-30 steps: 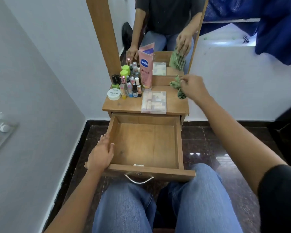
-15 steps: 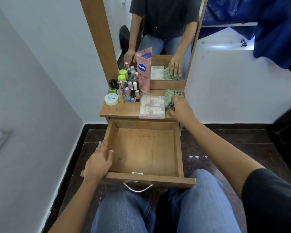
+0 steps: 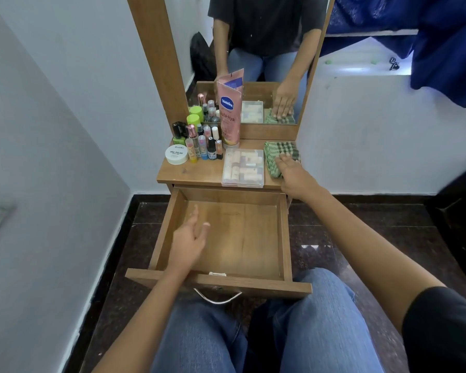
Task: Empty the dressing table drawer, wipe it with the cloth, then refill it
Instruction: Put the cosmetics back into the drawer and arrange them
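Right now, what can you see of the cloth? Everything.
The cloth is a green-and-dark checked fabric, soft-looking, folded into a rumpled pad. It lies flat at the right rear of the dressing table top, just right of the clear plastic box and in front of the mirror, which reflects it. The right hand rests straight fingers on its near edge, hiding that part.

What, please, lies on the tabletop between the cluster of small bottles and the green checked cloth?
The head view shows a clear plastic box of small items between the bottles and the cloth.
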